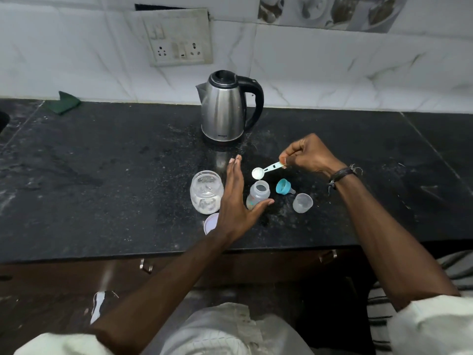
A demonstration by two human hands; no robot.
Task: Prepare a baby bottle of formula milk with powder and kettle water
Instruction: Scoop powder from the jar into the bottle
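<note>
A small clear baby bottle (pixel 259 194) stands uncapped on the black counter (pixel 115 175). My right hand (pixel 309 156) pinches the handle of a white measuring scoop (pixel 266 170), whose bowl, heaped with white powder, hovers just above the bottle's mouth. My left hand (pixel 236 201) is spread open between the bottle and the glass powder jar (pixel 206 192), thumb beside the bottle's base, holding nothing. The jar is open with powder at its bottom. The teal nipple ring (pixel 284 187) and the clear bottle cap (pixel 302 203) lie to the right of the bottle. A steel kettle (pixel 225 108) stands behind.
The jar's lid (pixel 211 223) lies near the counter's front edge, partly under my left wrist. A green cloth (pixel 62 102) sits at the back left by the tiled wall. A socket panel (pixel 179 38) is on the wall above the kettle. Drawer handles (pixel 146 266) show below the counter.
</note>
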